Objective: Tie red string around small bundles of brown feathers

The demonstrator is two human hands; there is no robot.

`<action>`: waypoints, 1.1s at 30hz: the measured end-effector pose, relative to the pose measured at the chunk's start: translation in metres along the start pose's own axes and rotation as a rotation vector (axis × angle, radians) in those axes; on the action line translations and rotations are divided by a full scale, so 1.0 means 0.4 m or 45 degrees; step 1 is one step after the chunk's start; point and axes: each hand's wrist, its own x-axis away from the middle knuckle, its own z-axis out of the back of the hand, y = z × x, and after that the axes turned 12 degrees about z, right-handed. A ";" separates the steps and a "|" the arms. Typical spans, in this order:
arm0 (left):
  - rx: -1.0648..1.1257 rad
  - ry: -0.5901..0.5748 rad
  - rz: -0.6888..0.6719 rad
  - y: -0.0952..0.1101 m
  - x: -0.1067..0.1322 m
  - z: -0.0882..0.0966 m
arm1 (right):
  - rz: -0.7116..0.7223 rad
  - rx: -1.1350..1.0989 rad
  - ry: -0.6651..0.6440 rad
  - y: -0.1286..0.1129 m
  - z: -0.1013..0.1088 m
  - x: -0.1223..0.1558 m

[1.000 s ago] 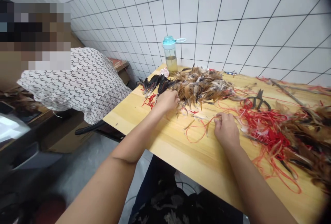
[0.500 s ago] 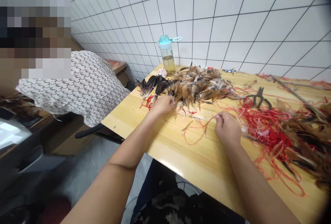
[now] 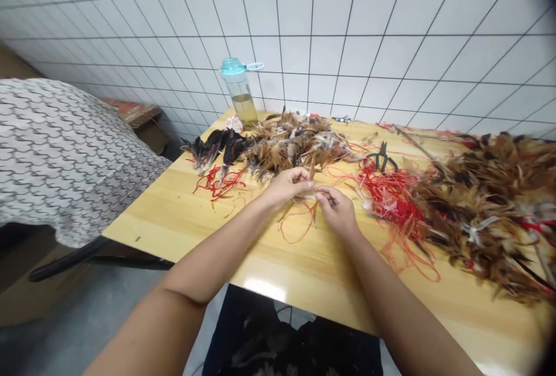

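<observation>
My left hand (image 3: 290,185) is closed in a pinch on a small brown feather (image 3: 312,168), which sticks up at its fingertips. Close beside it, my right hand (image 3: 337,210) pinches a thin red string (image 3: 295,241) that hangs in a loop onto the table. The fingertips of both hands nearly meet. Just behind them lies a pile of brown and grey feathers (image 3: 299,141). Black feather bunches (image 3: 223,147) and a small tangle of red string (image 3: 219,183) lie to the left.
A bottle with a turquoise lid (image 3: 240,92) stands by the tiled wall. To the right lie black scissors (image 3: 382,159), a heap of red string (image 3: 391,193) and a large feather bundle (image 3: 482,214) on the wooden table (image 3: 174,225). A person in a patterned top (image 3: 65,156) is at the left.
My view has turned right. My left hand has left the edge of the feather pile with a feather and come together with my right hand, which still pinches the string.
</observation>
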 end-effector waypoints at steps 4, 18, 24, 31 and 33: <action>0.104 0.029 -0.021 -0.038 0.003 -0.020 | -0.092 -0.165 0.056 -0.005 -0.001 -0.008; 0.131 -0.056 -0.080 -0.069 -0.012 -0.016 | -0.077 -0.157 -0.007 -0.001 0.010 -0.016; -0.332 0.164 -0.340 -0.022 0.011 0.037 | -0.119 -0.161 -0.071 -0.034 0.019 -0.020; -0.633 0.936 -0.502 0.044 0.016 0.179 | -0.199 -0.230 -0.022 -0.053 0.020 -0.016; -0.573 0.837 -0.420 0.040 0.011 0.184 | -0.201 -0.246 0.012 -0.050 0.020 -0.016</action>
